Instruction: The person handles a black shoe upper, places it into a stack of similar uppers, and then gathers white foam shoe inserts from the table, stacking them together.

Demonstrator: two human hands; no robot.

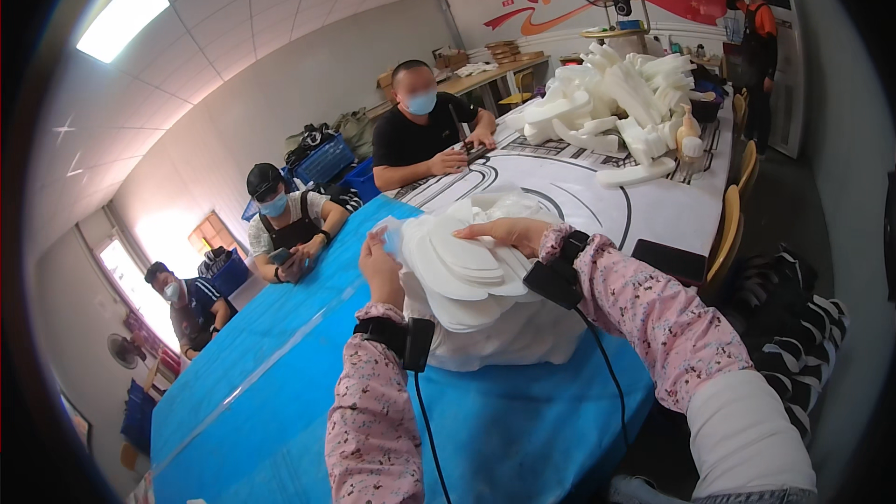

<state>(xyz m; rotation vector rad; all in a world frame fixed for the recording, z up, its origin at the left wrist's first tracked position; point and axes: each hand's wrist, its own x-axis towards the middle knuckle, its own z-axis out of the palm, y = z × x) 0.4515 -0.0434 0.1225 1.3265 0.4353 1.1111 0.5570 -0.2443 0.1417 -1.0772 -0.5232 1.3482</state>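
A translucent white plastic bag (495,341) stands on the blue-covered table, bulging with thin, flat white pads (453,257) with rounded ends, stacked and overlapping at its mouth. My left hand (381,269) is closed on the bag's left edge, its fingertips partly hidden by the plastic. From the right, my right hand (509,233) grips some of the pads at the top of the pile. Its thumb lies across their upper face, while its other fingers are mostly out of sight.
The blue table cover (271,392) spreads left and near. Farther back, white foam pieces (616,103) are heaped beside a pump bottle (689,126). A dark flat device (668,261) lies at the right edge, near yellow chairs (726,233). Several people sit along the far side; another stands back right.
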